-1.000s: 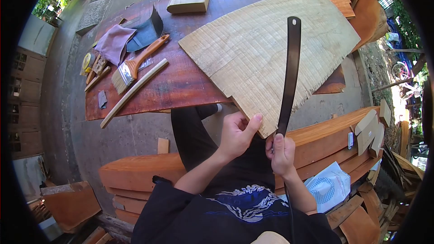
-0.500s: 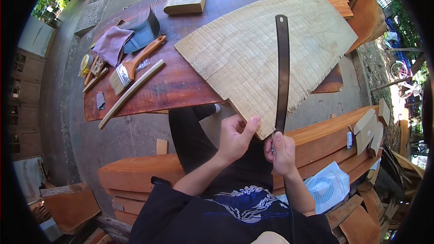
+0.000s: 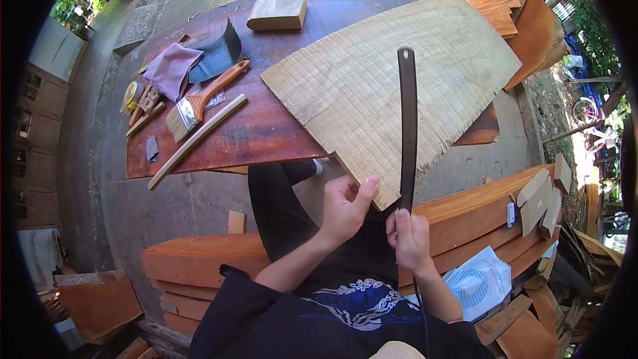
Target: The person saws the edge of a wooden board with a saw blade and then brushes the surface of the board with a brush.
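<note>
Count one pale board [image 3: 399, 86], and at its near end one left hand [image 3: 348, 206] and one right hand [image 3: 409, 236], two in all, plus one dark strip [image 3: 408, 119] in front of the board. Left of the board lie one brush [image 3: 197, 102], one curved stick [image 3: 197, 141], one purple cloth [image 3: 173, 68] and one wooden block [image 3: 277, 12]; to its near right, one white bag [image 3: 477, 284].

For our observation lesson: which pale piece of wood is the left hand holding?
The broad fan-shaped board, held at its narrow end by the left hand; the thick block and slim stick lie untouched.
</note>
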Available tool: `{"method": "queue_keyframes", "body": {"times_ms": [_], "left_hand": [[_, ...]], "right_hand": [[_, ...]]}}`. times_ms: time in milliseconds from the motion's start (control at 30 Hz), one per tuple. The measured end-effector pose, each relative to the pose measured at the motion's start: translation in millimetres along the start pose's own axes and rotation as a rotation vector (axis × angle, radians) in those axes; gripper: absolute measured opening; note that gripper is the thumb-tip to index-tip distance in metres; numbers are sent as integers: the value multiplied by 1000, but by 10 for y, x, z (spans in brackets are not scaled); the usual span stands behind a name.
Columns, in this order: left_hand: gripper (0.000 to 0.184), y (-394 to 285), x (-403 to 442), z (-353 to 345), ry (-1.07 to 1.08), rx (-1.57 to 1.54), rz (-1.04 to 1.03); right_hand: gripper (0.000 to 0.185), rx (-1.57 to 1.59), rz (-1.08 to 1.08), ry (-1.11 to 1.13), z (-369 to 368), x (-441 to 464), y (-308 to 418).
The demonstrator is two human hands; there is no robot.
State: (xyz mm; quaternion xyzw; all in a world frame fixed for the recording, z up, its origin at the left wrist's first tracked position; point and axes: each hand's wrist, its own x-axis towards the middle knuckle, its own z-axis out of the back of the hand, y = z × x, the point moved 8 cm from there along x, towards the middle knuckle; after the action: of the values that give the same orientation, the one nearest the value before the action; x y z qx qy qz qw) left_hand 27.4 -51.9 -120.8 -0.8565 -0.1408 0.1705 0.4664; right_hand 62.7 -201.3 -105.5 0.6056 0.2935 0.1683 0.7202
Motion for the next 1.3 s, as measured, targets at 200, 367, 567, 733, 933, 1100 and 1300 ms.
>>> {"method": "queue_keyframes", "body": {"times_ms": [200, 367, 567, 733, 933, 1100, 1300], "left_hand": [[28, -109, 73, 24, -14, 47, -25], [29, -225, 97, 19, 2, 139, -30], [28, -248, 142, 132, -41, 81, -32], [29, -313, 142, 95, -21, 132, -29], [29, -216, 154, 118, 30, 164, -12], [28, -277, 122, 121, -10, 117, -40], [27, -249, 174, 149, -20, 94, -48]], "right_hand": [[47, -71, 69, 13, -75, -134, -154], [43, -97, 84, 21, -74, 83, -102], [45, -135, 42, 81, -108, 64, -55], [44, -70, 41, 64, -176, -9, -145], [42, -69, 48, 0, -134, 125, -10], [41, -152, 90, 43, -161, 64, 9], [43, -90, 83, 30, -203, -20, -47]]}}
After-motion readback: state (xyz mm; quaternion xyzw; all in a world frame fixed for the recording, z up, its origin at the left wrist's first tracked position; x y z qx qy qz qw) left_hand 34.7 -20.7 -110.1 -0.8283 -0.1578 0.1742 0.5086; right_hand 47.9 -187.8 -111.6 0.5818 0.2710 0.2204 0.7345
